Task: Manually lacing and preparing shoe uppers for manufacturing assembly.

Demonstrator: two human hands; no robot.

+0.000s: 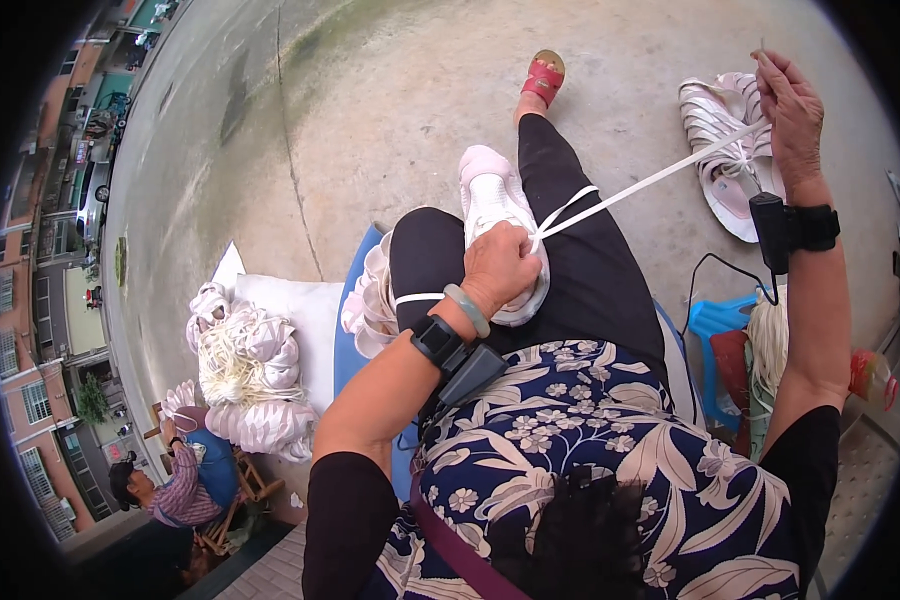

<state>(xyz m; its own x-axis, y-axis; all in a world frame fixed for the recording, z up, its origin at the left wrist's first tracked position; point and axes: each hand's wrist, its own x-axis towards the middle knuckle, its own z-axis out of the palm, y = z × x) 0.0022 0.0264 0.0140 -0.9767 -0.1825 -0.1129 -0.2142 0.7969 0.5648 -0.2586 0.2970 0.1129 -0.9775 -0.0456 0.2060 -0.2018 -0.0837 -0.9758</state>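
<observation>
White shoe (486,195) on dark-trousered lap (610,275), toe pointing away. Left hand (497,266) clamped on white lace (660,178) at shoe's opening; right hand (793,108), well apart, pinches lace taut. Lacing seems partway: long end drawn out, no bow visible.

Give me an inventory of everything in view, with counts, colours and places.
Chunky shoe: one, white with pale-pink toe, on the lap
Flat shoelace: count unclear, white, between shoe and right hand
Strappy shoe pieces: several, white and pale pink, ground, upper right
Bundled shoe pieces: uncountable, pale pink, left
Loose lace heap: uncountable, cream, on that bundle
Moulded plastic stool: one, bright blue, right
Seated co-worker: one, checked shirt, lower left
Buildings: several, brick-red, far left
Worn sandal: one visible, red, top
Left hand: one, bare, grip closed against shoe
Right hand: one, bare, raised upper right, grip pinching lace
</observation>
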